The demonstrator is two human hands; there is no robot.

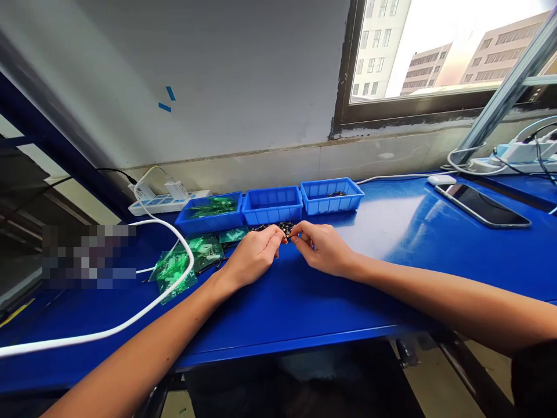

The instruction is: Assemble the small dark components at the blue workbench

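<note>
My left hand (256, 254) and my right hand (325, 247) are close together over the blue tabletop, thumbs and fingertips pinched. Whatever they hold between the fingertips is too small to make out. Just behind my fingers lies a heap of small dark parts with brassy glints (285, 227), partly covered by my left hand. Green-tinted clear bags (176, 270) of small parts lie left of my left hand, with a few dark thin pieces (212, 265) beside them.
Three blue bins stand along the wall: the left bin (185, 225) has green bags, the middle one (272, 216) looks bare inside, the right one (334, 204) holds a few dark parts. A white cable (130, 320) loops at left. A phone (483, 204) lies at right.
</note>
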